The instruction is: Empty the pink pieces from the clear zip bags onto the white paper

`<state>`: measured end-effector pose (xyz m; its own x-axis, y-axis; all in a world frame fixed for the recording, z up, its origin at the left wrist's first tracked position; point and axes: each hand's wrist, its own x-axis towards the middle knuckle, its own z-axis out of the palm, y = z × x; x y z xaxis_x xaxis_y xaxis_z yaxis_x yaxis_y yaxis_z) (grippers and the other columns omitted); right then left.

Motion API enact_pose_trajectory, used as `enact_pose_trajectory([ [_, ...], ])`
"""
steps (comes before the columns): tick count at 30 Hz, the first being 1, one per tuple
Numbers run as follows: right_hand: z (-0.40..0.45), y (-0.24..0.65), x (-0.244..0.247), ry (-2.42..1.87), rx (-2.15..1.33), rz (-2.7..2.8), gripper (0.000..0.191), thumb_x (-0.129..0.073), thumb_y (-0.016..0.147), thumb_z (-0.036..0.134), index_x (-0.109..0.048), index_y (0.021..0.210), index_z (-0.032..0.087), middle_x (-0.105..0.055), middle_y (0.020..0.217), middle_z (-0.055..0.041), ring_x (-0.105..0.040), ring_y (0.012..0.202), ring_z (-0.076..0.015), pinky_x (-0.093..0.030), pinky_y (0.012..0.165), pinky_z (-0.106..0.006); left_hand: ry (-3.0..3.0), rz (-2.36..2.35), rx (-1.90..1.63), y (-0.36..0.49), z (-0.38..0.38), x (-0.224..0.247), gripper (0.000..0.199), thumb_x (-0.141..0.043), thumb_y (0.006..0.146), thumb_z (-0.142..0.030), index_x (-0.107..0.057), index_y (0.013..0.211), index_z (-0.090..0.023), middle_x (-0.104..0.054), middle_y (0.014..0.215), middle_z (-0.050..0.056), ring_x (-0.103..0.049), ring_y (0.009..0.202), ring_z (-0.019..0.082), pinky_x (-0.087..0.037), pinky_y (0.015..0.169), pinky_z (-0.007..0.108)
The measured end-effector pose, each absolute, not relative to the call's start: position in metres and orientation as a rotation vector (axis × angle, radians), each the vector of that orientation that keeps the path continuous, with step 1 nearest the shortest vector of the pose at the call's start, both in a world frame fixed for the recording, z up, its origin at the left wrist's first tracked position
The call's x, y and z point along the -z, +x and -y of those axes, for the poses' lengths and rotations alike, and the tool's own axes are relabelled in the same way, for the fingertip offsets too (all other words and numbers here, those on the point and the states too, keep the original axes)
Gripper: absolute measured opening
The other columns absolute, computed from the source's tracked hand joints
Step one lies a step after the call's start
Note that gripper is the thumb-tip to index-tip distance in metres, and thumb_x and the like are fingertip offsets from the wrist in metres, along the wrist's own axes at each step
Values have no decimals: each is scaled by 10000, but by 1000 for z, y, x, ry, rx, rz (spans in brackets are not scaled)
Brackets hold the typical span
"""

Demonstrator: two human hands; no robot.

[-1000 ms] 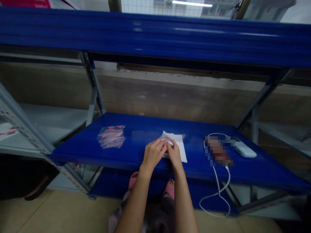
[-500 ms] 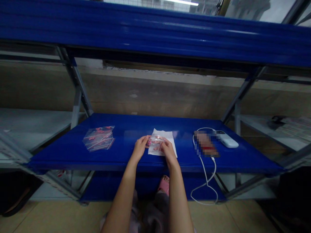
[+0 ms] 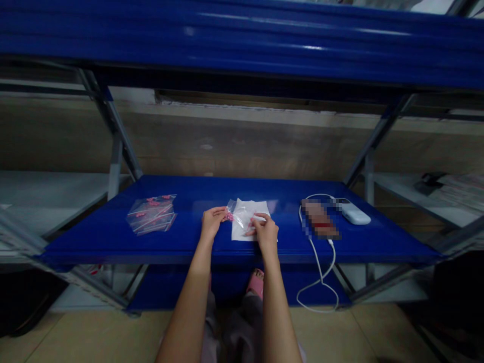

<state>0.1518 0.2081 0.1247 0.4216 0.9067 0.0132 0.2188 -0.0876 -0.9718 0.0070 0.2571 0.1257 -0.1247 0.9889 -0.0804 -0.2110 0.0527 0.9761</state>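
Pinching the 9 o'clock end of a clear bag, the left hand had thumb and fingers together on the plastic, with pink pieces right at its fingertips, 3 o'clock side. Bag stretched from there toward 4 o'clock, to the right hand. Right hand's fingers were bent at the bag's far end; couldn't tell if they gripped the film or only touched it. Bag lay between both hands, mostly over white paper on the blue shelf. Further out: pile of clear bags, some pink bits inside, at 9 o'clock from the left hand, well apart. Pixelated item at 3 o'clock from the right hand, white device just beyond it. White cable looped below the shelf edge, about 4 o'clock. Pink slipper on a foot, 6 o'clock.
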Motion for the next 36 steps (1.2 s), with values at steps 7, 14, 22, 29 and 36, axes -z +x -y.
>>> enact_pose_trajectory([
  [7,-210,153,-121,-1596,-692,1042,286,-535,744,241,-577,1001,121,-676,608,-13,-656,539,-162,-454,584,-218,898,-1156,-1423,8,-263,-115,92,-649,616,-42,-646,705,-66,-650,546,20,-597,477,91,-492,535,187],
  [14,-211,151,-123,-1643,-662,1046,328,-461,755,151,-602,1040,70,-705,723,-66,-675,705,-160,-468,720,-229,889,-1086,-1427,9,-262,-112,152,-617,624,-25,-657,768,-51,-671,595,48,-647,559,137,-555,683,273],
  [22,-203,154,-130,-1861,-390,1216,368,-404,800,163,-605,1090,58,-642,1056,-167,-605,972,-223,-401,906,-329,864,-1044,-1462,13,-261,-115,158,-623,627,-37,-650,782,-56,-674,604,52,-648,581,137,-555,666,267],
  [29,-192,160,-121,-2145,-153,1404,440,-378,808,132,-489,1230,69,-537,1228,-192,-354,1266,-298,-82,1033,-597,981,-1057,-1461,23,-261,-111,210,-605,647,-75,-647,853,-68,-691,667,74,-660,622,154,-549,606,251],
  [36,-197,157,-115,-2076,-205,1505,463,-365,803,130,-455,1253,72,-483,1293,-178,-315,1293,-276,-63,1059,-558,1096,-1134,-1499,26,-258,-117,219,-574,698,-84,-638,908,-75,-700,723,76,-619,508,101,-512,486,184],
])
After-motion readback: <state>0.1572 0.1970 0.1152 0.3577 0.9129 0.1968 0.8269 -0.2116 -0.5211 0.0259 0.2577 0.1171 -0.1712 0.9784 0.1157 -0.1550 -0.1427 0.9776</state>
